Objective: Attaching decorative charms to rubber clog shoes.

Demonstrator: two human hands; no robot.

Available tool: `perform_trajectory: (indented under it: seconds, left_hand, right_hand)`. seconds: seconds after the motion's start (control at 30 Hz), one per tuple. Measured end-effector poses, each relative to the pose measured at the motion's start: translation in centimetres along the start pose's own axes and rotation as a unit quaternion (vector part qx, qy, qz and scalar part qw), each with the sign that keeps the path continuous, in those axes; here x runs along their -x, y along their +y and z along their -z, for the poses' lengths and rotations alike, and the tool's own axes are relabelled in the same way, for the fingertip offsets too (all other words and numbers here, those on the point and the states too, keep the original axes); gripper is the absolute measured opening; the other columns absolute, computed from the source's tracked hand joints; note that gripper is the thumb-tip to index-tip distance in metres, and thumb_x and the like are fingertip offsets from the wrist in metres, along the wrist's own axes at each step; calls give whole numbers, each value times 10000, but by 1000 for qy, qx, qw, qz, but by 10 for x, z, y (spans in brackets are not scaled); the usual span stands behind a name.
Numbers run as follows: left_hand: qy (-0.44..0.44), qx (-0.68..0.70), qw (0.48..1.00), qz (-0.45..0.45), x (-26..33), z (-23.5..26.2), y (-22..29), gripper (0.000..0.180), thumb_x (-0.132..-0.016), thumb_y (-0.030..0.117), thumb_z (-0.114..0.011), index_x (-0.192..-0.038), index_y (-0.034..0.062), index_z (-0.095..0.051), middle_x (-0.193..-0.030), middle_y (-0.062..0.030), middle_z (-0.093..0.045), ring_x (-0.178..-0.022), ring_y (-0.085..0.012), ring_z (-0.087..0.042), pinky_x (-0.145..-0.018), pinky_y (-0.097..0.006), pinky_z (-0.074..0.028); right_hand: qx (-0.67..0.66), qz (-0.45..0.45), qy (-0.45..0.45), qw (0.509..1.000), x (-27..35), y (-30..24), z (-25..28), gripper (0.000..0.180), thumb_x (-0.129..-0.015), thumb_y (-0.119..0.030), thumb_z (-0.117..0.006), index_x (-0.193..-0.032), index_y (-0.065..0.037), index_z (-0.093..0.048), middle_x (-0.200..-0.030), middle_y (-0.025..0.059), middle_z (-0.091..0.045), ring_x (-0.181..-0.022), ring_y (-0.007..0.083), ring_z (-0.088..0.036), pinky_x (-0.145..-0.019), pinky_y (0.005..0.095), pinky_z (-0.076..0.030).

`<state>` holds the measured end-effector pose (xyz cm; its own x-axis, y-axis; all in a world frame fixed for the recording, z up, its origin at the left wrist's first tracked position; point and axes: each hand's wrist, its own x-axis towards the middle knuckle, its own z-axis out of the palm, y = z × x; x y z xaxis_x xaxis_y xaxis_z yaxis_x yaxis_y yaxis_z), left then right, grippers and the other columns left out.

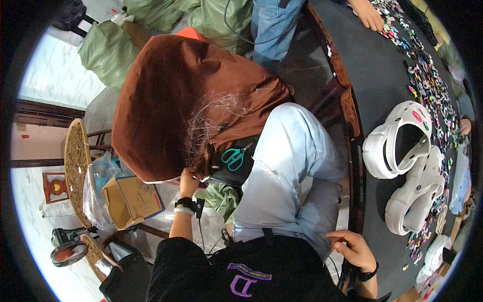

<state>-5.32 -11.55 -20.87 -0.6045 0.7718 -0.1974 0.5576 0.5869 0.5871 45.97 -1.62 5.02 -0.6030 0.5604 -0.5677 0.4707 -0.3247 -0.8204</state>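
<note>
A large brown cloth bulges over something left of my knees, its lower edge close to my left hand. The fingers of that hand are closed on the cloth's edge, partly hidden by its folds. A tangle of clear thin threads lies across the cloth. Beside my thigh, teal-handled scissors rest on a dark surface. My right hand is by my right leg at the table's edge, fingers loosely apart, holding nothing. Two white clogs stand on the dark table; the farther one carries a red flower charm.
Small colourful charms spread along the dark table. A co-worker's hand reaches among them at the far end. Green sacks slump at the back left. An opened cardboard box and a round stool stand at the left.
</note>
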Motion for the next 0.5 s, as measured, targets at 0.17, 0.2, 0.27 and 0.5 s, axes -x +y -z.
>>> perform_trajectory:
  seconds: [0.17,0.2,0.27,0.5]
  left_hand:
    - [13,-197,977,-76,8,-1,17,355,-726,140,-685,-1048,39,-573,-801,-173,-626,-760,-364,-615,-681,-429,-486]
    - [-23,-141,989,-41,5,-1,20,334,-731,157,-695,-1028,31,-608,-778,-161,-643,-750,-355,-626,-662,-413,-486]
    - [-22,-73,997,-5,-11,0,-7,301,-754,194,-693,-989,14,-637,-727,-141,-642,-680,-270,-619,-620,-379,-477]
    - [61,151,987,-3,-98,20,-36,240,-818,219,-655,-811,-19,-681,-655,-61,-657,-596,-119,-602,-553,-279,-471]
  right_hand:
    - [-4,9,-2,1000,-2,-2,-1,262,-884,-120,-577,-1128,-30,-602,-836,76,-626,-747,152,-605,-698,276,-465]
    - [-1,7,-3,1000,-1,-2,-1,261,-885,-121,-576,-1128,-28,-600,-832,74,-626,-743,150,-610,-697,277,-467]
    - [0,14,-9,1000,-2,-2,-2,260,-888,-121,-574,-1128,-24,-599,-832,74,-626,-741,149,-613,-696,276,-468]
    - [-4,26,-14,1000,-1,-6,0,258,-892,-113,-558,-1128,-14,-593,-839,81,-627,-749,153,-615,-691,276,-466]
